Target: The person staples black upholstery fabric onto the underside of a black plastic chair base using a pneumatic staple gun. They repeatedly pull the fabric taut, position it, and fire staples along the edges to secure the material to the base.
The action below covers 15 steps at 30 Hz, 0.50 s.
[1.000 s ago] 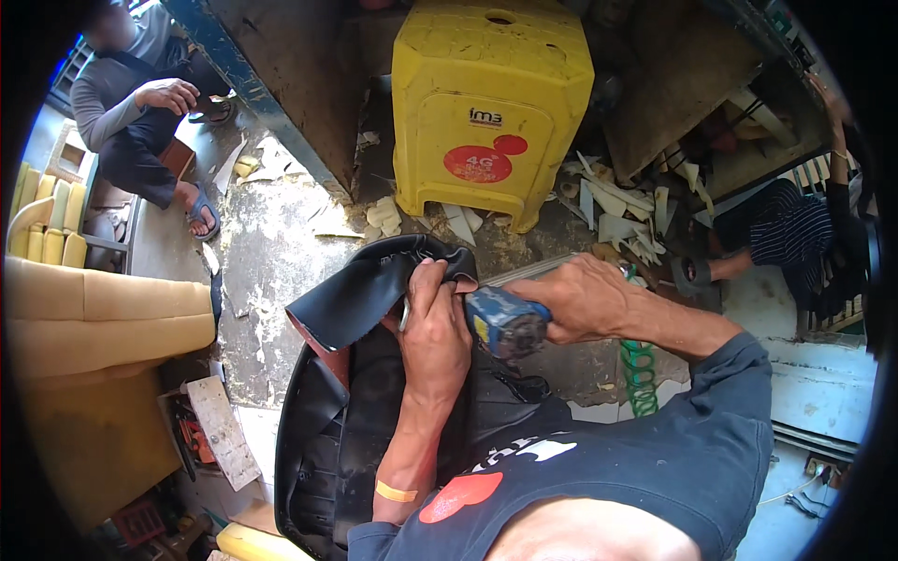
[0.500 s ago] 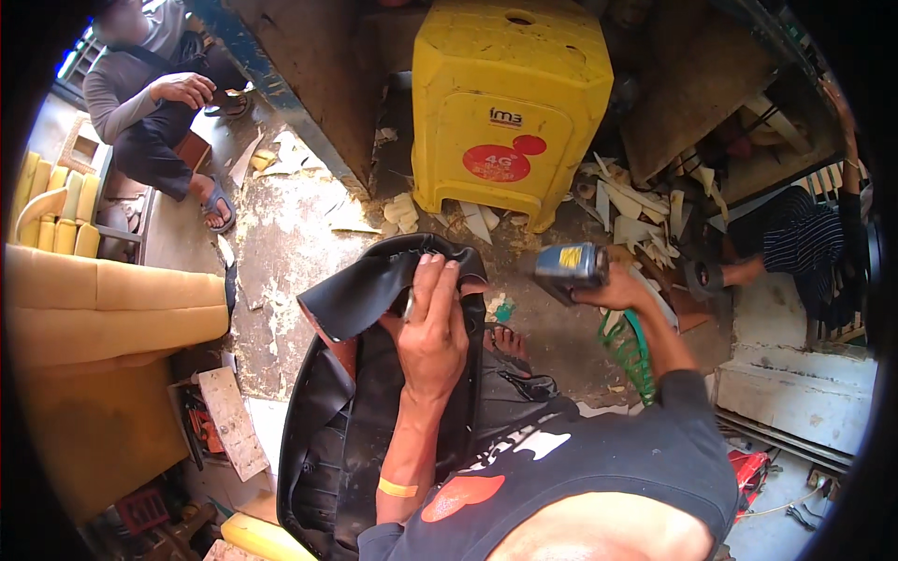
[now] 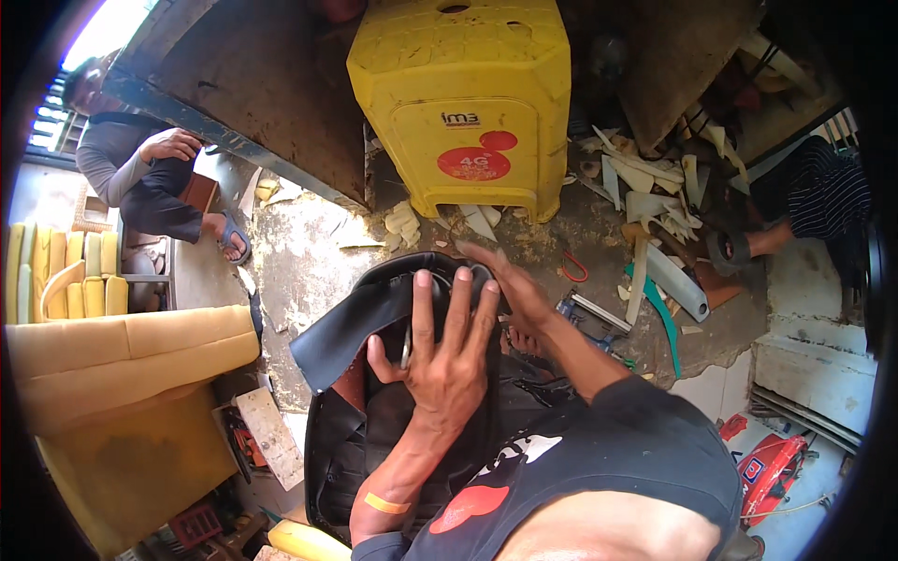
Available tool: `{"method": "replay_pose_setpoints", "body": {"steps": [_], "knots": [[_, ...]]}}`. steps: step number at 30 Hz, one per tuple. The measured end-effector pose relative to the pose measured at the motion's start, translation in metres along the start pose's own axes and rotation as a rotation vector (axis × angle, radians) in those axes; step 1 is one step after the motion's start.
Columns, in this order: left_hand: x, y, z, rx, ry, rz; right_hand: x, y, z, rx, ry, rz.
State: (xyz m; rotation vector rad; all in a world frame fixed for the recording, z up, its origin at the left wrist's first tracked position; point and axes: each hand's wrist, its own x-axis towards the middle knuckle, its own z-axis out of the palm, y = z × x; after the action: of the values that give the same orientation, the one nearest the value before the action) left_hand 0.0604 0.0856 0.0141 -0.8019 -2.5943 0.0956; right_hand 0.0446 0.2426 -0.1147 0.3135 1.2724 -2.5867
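Observation:
A long black seat point(image 3: 341, 458), its hollow ribbed underside up, lies across my lap. A loose flap of black cover material point(image 3: 351, 327) with a reddish-brown backing folds over its far end. My left hand point(image 3: 447, 369) rests on that end with fingers spread on the cover. Between its thumb and forefinger shows a small shiny metal piece, too small to name. My right hand point(image 3: 514, 285) lies along the seat's far right edge, fingers stretched and slightly blurred. Partly behind my right forearm, a tool with a silver bar point(image 3: 601, 313) lies on the floor.
A yellow plastic stool point(image 3: 458, 122) stands ahead among foam scraps point(image 3: 645, 178). At right lie a flat metal blade point(image 3: 675, 280), a green strip point(image 3: 666, 327) and a red loop point(image 3: 575, 269). Left are a tan cushion point(image 3: 131, 355) and a seated person point(image 3: 140, 168).
My right hand has let go of the dark boxy tool with a yellow label and come left to the seat's edge. My left hand's fingers have spread. The whole view has shifted somewhat.

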Motion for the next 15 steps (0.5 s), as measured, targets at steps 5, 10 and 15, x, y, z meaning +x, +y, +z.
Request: {"method": "replay_pose_setpoints", "body": {"steps": [5, 10, 15], "knots": [[0.003, -0.013, -0.035, 0.093, -0.104, -0.219, 0.008, -0.034, 0.074, 0.084, -0.346, -0.164], [0.010, -0.053, -0.061, 0.029, -0.307, -0.162, -0.009, -0.010, 0.092, -0.038, -0.345, -0.204], [0.043, -0.087, -0.062, -0.129, -0.382, 0.269, -0.004, 0.008, 0.082, -0.057, -0.308, -0.175]]}}
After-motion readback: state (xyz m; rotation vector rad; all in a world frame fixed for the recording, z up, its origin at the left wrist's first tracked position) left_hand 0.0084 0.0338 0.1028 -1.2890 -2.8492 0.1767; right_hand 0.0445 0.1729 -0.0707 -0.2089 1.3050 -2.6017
